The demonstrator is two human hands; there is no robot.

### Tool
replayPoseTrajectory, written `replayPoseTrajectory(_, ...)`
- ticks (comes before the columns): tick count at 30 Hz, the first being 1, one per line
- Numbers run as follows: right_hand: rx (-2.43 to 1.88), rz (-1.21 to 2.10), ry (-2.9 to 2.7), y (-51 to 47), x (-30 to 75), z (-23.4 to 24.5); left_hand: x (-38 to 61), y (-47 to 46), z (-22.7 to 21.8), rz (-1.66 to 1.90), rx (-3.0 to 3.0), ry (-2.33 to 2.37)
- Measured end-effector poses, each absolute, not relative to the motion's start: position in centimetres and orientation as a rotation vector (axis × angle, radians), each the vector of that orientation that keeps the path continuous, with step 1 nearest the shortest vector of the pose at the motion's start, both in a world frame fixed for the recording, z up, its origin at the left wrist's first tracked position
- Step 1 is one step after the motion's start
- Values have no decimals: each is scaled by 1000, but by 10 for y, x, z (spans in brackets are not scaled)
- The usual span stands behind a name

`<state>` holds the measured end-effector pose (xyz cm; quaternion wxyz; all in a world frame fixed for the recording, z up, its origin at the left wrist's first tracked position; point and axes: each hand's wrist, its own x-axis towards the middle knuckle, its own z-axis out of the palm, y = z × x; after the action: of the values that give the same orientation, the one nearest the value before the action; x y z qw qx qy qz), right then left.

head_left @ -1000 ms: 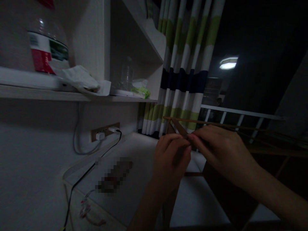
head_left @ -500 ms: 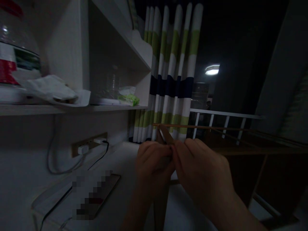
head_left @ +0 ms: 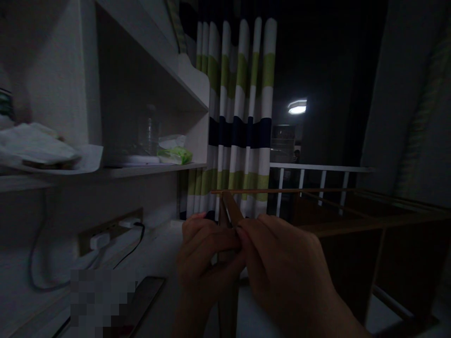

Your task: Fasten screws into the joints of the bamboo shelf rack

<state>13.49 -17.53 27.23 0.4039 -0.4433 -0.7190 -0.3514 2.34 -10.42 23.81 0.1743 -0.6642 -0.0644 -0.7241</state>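
Observation:
My left hand [head_left: 207, 256] is closed, thumb and index finger pinching near the middle of the view. Against it, the fingertips of my right hand [head_left: 282, 258] pinch at the same spot, and the hands touch. A flat brown strip, seemingly wood [head_left: 232, 209], runs from the pinched fingers away to a thin crossbar [head_left: 260, 191]. Its near end is hidden by my fingers. Below my hands a brown upright board [head_left: 228, 305] stands between my wrists. Strip, crossbar and board seem to belong to a brown frame [head_left: 352, 225] reaching right.
At left, a white shelf [head_left: 155, 170] holds a clear bottle [head_left: 151, 134], a green packet [head_left: 178, 155] and crumpled white paper [head_left: 38, 145]. Beneath are a socket strip with plugs [head_left: 100, 240] and a phone-like dark slab [head_left: 150, 291]. Behind hang striped curtains [head_left: 243, 131] and a white railing [head_left: 320, 167].
The view has turned so the shelf and curtains sit further left and slightly lower. Both hands keep their pinch on the strip, shifted slightly left and down in view.

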Motion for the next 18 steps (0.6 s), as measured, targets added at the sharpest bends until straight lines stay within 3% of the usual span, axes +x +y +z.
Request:
replayPoseTrajectory(5, -1065, -871, -1540, -188, 142, 294, 24, -105, 241, -2056, -1890, -193)
replayPoseTrajectory(9, -1054, -885, -1638, -192, 145, 305, 25, -107, 240, -2072, -1897, -222)
replayPoseTrajectory(18, -970, -495, -1834, -189, 175, 256, 27, -107, 234, -2039, -1838, -328)
